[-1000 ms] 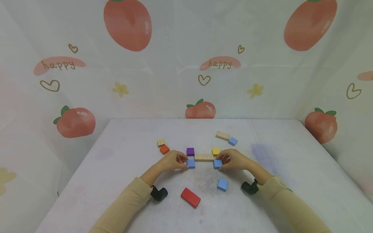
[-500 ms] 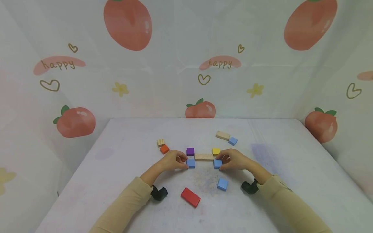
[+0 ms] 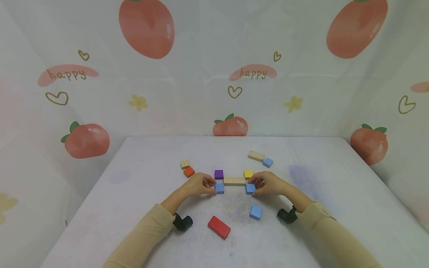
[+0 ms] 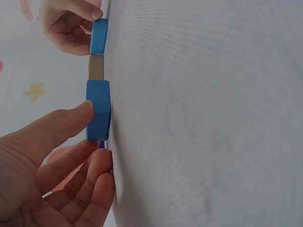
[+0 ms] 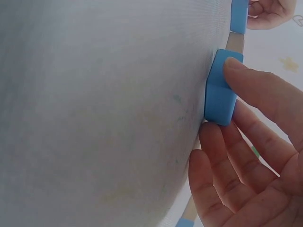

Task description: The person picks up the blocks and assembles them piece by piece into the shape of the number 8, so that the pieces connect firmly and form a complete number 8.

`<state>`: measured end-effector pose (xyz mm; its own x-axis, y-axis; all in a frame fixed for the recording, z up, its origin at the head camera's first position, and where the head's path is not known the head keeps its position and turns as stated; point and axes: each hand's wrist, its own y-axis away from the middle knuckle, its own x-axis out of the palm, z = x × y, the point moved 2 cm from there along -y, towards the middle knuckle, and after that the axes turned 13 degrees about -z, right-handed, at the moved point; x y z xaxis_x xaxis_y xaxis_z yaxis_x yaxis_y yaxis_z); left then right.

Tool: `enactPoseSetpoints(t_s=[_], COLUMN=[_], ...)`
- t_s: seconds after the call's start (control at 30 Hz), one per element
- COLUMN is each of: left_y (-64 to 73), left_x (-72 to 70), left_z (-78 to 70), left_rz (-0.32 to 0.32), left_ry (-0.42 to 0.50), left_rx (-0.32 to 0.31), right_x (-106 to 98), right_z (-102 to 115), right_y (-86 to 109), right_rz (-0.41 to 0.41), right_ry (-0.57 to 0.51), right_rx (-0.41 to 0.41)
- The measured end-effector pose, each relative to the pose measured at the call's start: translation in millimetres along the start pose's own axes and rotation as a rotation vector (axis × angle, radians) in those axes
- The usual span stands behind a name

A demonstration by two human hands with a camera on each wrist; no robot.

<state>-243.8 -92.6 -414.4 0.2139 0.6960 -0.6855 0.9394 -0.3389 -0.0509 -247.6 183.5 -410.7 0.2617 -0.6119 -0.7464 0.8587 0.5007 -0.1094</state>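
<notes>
As one looks from the near side of the table (image 3: 161, 245), the red block (image 3: 219, 227) comes first; it lies askew, well in front of the plank (image 3: 234, 181). A loose blue block (image 3: 256, 212) is farther in, before the plank's right end. On both sides of the plank, tan sleeves (image 3: 144, 232) extend inward, with a black device (image 3: 183, 222) at each wrist.

At the plank's left end, the left hand (image 3: 200, 184) pinches the left blue block (image 3: 219, 188) with thumb and index finger, the other fingers loosely bent. At its right end, the right hand (image 3: 269, 183) pinches the right blue block (image 3: 250, 188) in the same way. Both these blocks rest close to the plank; whether they touch it, one cannot tell.

Just behind the plank's left end sits the purple block (image 3: 219, 174), and behind its right end the yellow block (image 3: 248, 174). Behind and to the left of the plank, an orange block (image 3: 189, 171) and a striped block (image 3: 185, 164) are close together. Behind and to the right, a far blue block (image 3: 267, 162) lies just beside a pale block (image 3: 256, 156). Farthest behind the plank hangs a white cloth (image 3: 201, 82) with fruit prints.
</notes>
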Motion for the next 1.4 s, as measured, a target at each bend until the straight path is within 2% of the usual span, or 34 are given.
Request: enactPoseSetpoints(t_s=[0.77, 1.13, 1.4], left_y=[1.1, -0.2, -0.6], left_x=[1.5, 0.9, 0.2], left_z=[0.8, 0.0, 0.5], left_rz=[-0.001, 0.004, 0.005], left_ry=[-0.005, 0.0, 0.003], left_rx=[0.006, -0.001, 0.011], right_x=[0.6, -7.3, -14.9], right_z=[-1.0, -2.9, 2.1], right_y=[1.7, 9.3, 17.1], right_rz=[0.004, -0.05, -0.085], right_ry=[-0.016, -0.007, 0.001], right_rx=[0.017, 0.015, -0.049])
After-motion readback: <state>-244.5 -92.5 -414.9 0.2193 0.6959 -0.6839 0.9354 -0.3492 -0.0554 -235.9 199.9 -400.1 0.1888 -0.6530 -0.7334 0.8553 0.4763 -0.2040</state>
